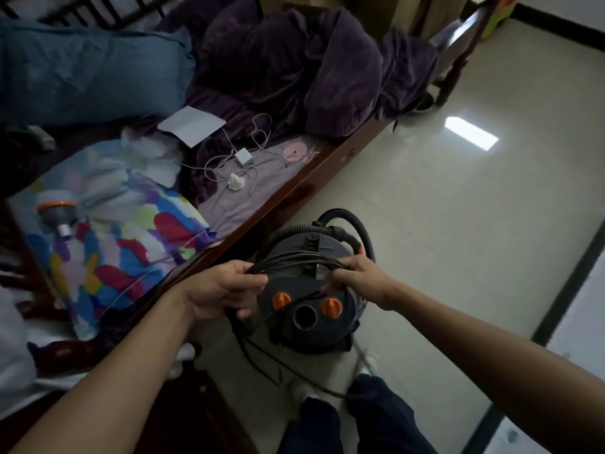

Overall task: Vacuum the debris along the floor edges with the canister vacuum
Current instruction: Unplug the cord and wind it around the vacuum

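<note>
Standing on the pale tiled floor [442,224] beside the wooden bed [294,191], the round grey canister vacuum [307,309] sits under both hands, left hand [222,290] and right hand [357,276] each gripping its coiled black power cord [294,258].

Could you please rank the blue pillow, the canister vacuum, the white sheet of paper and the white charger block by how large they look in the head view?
1. blue pillow
2. canister vacuum, which sits nearer the camera, so it is flattered
3. white sheet of paper
4. white charger block
</note>
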A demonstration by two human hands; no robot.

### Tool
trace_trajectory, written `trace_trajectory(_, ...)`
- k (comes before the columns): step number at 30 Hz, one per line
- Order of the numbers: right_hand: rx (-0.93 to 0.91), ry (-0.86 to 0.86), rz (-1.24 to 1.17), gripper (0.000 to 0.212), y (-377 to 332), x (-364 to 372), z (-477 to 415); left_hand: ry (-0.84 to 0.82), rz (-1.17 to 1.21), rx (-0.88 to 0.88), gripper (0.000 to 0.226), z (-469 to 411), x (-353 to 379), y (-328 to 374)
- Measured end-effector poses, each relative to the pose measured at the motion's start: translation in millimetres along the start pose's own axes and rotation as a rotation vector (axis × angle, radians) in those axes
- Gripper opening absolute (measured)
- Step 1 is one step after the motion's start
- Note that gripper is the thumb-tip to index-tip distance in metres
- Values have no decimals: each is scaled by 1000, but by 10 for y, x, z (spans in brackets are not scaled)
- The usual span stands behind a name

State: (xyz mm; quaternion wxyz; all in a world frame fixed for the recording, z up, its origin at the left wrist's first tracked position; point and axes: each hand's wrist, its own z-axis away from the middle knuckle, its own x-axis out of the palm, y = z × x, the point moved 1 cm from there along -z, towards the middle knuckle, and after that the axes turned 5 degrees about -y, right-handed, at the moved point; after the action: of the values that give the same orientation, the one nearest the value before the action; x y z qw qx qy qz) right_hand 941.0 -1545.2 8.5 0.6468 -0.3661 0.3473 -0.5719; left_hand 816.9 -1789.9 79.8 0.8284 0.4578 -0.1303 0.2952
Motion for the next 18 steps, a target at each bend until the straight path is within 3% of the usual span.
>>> trace_trajectory(2, 42, 19, 18, 14, 113, -158, 52, 151, -104, -85, 25, -34, -186, -155)
trace_trajectory(7, 173, 60, 405, 20, 670, -464, 27, 595, -478, -279, 22, -384, -550, -689)
trace_trajectory(11, 243, 123, 380, 23, 1172, -495, -170, 813, -548, -328, 19, -772, -843, -1141)
trace_trajectory(14, 281, 169, 306, 8, 1485, -460, -477, 924, -554, -302, 21, -1116, -1070, -1367)
trace_trajectory(18, 349, 375, 310, 29, 1739, -338, -969, 1120, -626, -263, 16, -1572, -1355, -1471)
